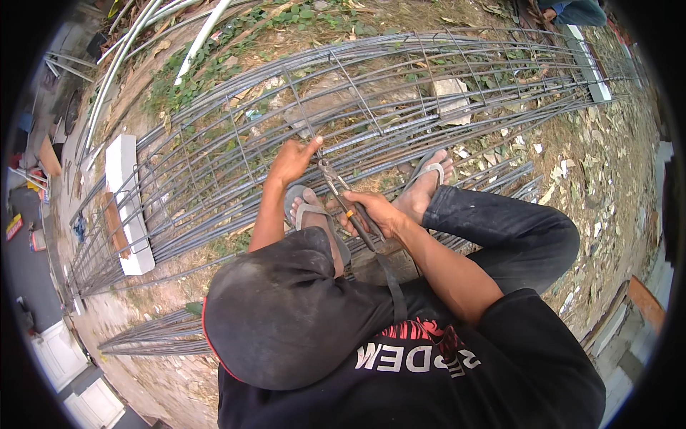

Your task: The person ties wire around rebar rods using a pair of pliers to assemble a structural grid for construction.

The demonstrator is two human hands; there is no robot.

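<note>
A pair of steel pincers (334, 184) with an orange band on one handle is gripped in my right hand (375, 211), which is closed round the handles. The pincers' jaws meet the bars of a long rebar cage (371, 132) lying across in front of me. Close to the jaws, my left hand (291, 161) is closed at the cage, thumb stretched along a crossing bar. What its fingers hold is hidden. My sandalled feet (314, 211) are among the near bars, one on each side of the pincers.
A white support (132, 207) props the cage's left end, another (589, 64) its right. More loose rebar (153, 334) lies at lower left. Pale pipes (204, 39) lie at the far left. Another person's hand (549, 13) shows at the far right. Leaves and rubble cover the ground.
</note>
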